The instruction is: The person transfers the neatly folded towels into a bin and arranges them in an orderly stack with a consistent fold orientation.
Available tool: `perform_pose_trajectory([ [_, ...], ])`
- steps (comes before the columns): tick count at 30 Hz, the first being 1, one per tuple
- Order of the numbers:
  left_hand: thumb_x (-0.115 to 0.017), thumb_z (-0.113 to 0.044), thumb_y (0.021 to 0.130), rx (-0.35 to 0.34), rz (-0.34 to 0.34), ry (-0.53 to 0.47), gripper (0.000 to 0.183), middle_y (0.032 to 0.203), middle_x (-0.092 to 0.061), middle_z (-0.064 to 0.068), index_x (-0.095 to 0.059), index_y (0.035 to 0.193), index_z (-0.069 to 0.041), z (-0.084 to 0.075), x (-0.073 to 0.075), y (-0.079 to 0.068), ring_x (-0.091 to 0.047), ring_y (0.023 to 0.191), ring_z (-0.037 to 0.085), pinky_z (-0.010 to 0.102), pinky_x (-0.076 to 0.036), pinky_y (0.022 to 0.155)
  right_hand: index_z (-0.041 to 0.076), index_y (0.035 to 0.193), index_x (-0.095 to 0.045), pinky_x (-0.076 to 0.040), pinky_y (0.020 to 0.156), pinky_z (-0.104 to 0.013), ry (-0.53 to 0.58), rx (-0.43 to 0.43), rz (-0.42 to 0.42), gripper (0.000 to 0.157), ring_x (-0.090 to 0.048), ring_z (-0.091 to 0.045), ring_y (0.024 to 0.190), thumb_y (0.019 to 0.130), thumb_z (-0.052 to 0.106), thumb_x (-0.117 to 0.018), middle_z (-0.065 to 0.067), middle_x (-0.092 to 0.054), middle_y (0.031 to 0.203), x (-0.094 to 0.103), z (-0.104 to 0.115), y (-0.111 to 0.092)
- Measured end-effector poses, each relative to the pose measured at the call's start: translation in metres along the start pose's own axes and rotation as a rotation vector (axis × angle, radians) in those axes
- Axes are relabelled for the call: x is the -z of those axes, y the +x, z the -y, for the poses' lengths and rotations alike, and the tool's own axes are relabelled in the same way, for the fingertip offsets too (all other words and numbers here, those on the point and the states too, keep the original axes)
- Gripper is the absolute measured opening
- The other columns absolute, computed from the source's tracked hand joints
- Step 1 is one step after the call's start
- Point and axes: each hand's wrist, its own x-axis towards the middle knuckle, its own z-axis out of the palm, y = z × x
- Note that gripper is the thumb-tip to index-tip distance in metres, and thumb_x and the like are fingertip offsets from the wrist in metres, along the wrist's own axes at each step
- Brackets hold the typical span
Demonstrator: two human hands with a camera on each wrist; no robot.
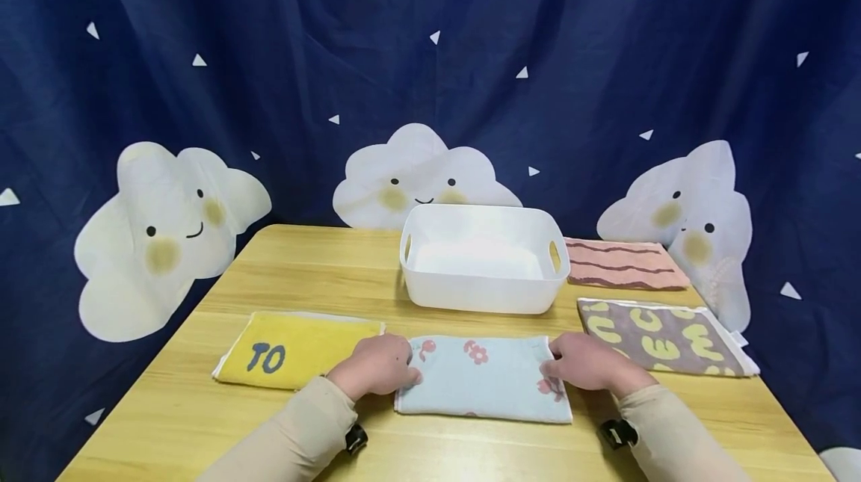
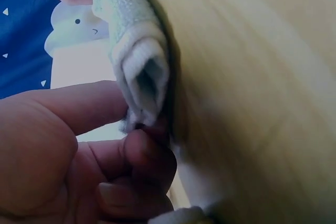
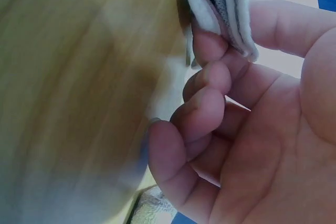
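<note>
A folded light blue towel [image 1: 480,381] with pink flowers lies in front of the person, its short sides toward the two hands. At its left end the left hand [image 1: 380,366] pinches the layers, thumb on top and curled fingers beneath, as the left wrist view shows at the towel's folded edge [image 2: 139,72]. Gripping the opposite end is the right hand [image 1: 588,362]; in the right wrist view its thumb and fingers [image 3: 210,85] close on the stacked layers [image 3: 226,9]. Behind the towel stands a white plastic basket [image 1: 480,291] with oval handle holes.
Left of the blue towel lies a folded yellow towel [image 1: 309,351] lettered "TO", partly behind the left hand. A purple-grey towel [image 1: 666,340] with yellow letters is at the right, and a pink striped towel [image 1: 625,264] behind it. A dark blue curtain [image 1: 430,78] hangs behind the wooden table [image 1: 303,265].
</note>
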Motion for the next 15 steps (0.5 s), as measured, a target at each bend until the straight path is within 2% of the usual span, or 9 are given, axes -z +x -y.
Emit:
perform_pose_trajectory([
  [8, -0.073, -0.036, 0.089, -0.018, -0.017, -0.005, 0.038, 0.058, -0.046, -0.003, -0.054, 0.061, -0.018, 0.0032, -0.0005, 0.0011, -0.045, 0.054, 0.014, 0.032, -0.038, 0.052, 0.014, 0.078, -0.065, -0.036, 0.057, -0.034, 0.013, 0.035, -0.029, 0.016, -0.048, -0.017, 0.062, 0.094, 0.019, -0.066, 0.005, -0.061, 0.069, 0.0041, 0.0049, -0.0015],
  [15, -0.07, -0.037, 0.09, -0.036, -0.037, 0.003, 0.039, 0.056, -0.045, -0.004, -0.053, 0.061, -0.019, 0.0052, 0.0047, -0.0004, -0.045, 0.051, 0.013, 0.032, -0.038, 0.05, 0.015, 0.078, -0.064, -0.035, 0.054, -0.031, 0.005, 0.084, -0.059, 0.015, -0.044, -0.015, 0.059, 0.093, 0.016, -0.064, 0.005, -0.059, 0.068, 0.0086, 0.0053, -0.0013],
])
